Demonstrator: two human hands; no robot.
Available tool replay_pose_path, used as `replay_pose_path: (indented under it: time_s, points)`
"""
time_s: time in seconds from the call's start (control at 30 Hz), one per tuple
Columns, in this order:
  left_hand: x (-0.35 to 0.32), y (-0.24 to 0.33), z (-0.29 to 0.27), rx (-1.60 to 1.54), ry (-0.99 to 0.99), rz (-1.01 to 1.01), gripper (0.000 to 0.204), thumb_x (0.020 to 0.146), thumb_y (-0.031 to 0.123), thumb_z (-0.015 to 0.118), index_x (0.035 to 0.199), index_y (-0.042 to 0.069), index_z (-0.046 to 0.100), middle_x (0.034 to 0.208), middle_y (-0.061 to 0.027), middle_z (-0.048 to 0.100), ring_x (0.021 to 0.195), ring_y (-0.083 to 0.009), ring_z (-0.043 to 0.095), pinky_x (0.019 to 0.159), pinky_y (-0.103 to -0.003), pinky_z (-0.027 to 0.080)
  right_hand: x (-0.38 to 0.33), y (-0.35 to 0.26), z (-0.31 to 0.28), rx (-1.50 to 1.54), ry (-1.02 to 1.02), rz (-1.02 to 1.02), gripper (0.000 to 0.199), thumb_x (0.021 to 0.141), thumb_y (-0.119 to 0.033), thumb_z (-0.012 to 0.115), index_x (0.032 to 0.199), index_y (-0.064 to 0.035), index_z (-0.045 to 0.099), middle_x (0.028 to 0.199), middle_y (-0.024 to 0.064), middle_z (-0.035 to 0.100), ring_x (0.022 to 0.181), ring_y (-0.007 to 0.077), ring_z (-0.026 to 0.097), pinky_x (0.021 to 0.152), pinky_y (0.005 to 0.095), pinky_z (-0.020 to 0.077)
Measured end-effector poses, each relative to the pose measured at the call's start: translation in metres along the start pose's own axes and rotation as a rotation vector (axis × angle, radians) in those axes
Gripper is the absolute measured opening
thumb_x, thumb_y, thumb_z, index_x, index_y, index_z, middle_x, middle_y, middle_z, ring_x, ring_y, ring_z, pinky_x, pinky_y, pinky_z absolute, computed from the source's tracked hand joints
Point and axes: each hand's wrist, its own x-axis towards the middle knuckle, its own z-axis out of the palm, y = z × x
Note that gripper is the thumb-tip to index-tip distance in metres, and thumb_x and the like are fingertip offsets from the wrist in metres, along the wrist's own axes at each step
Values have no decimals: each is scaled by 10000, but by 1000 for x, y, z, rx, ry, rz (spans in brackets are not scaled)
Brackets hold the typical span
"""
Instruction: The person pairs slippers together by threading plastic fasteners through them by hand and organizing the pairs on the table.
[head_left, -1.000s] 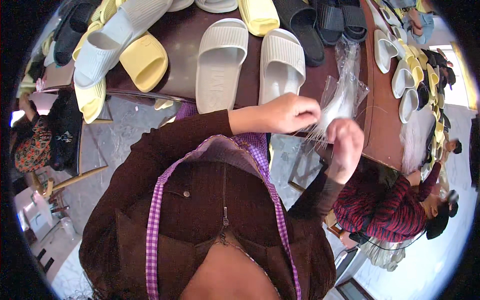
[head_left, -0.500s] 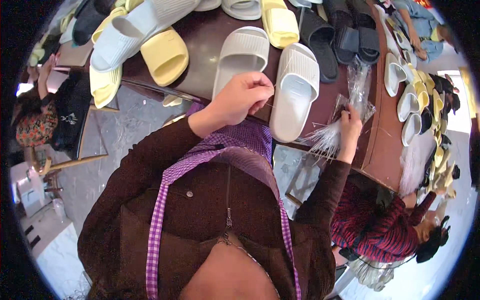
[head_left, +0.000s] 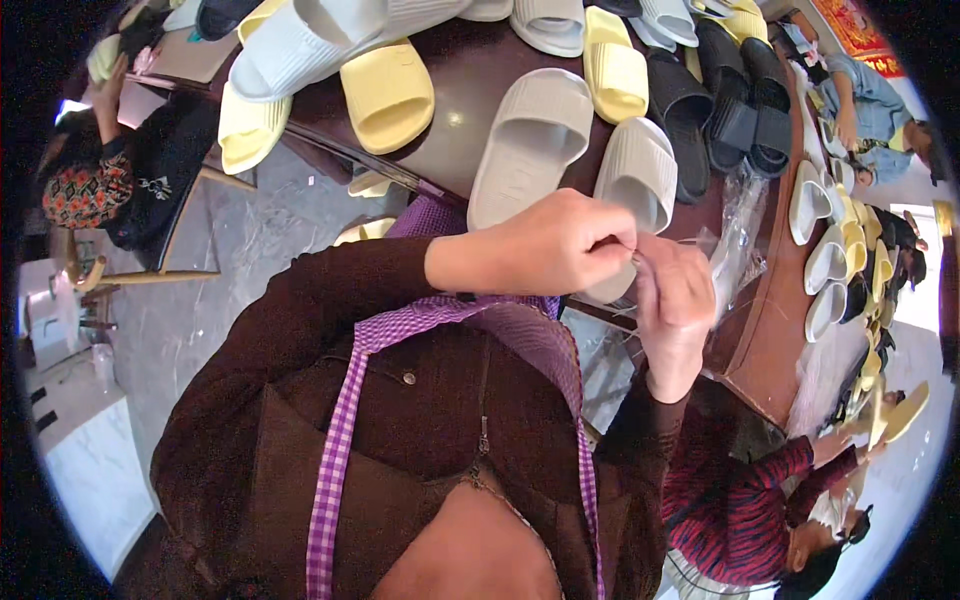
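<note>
My left hand point(head_left: 575, 245) and my right hand point(head_left: 680, 300) meet fingertip to fingertip in front of my apron, both closed in a pinch. What sits between the fingers is too small to make out. Just behind them lies a light grey slide slipper point(head_left: 640, 170) with a ribbed strap, its lower part covered by my hands. To its left, a second grey slipper point(head_left: 530, 130) rests on the dark table, sole end toward me. A clear plastic bag point(head_left: 738, 225) lies to the right of my right hand.
Yellow slippers point(head_left: 388, 95) and pale blue-grey slippers point(head_left: 290, 50) are piled at the left. Black slippers point(head_left: 680, 120) stand at the back right. More slippers point(head_left: 828, 290) line the far right. Co-workers sit at both sides; one at the right holds a yellow slipper point(head_left: 905, 412).
My right hand has left the bundle of thin clear strands by the plastic bag and come to my left hand, which has shifted right. The view has also shifted.
</note>
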Motion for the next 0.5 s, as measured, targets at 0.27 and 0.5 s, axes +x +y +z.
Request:
replay_pose_path:
  time_s: [0.27, 0.5]
  points:
    - [-21, 23, -32, 412, -63, 315, 131, 726, 62, 628, 830, 26, 557, 768, -105, 545, 668, -266, 572, 574, -347, 463, -21, 3, -28, 389, -14, 375, 66, 744, 60, 605, 797, 23, 617, 741, 70, 614, 668, 135, 557, 618, 250, 432]
    - [-50, 22, -41, 553, -173, 451, 172, 697, 63, 645, 835, 23, 551, 792, -93, 534, 685, -256, 567, 582, -343, 467, -39, -2, -19, 544, -251, 428, 39, 743, 41, 612, 771, 14, 612, 706, 98, 610, 636, 187, 574, 593, 270, 439]
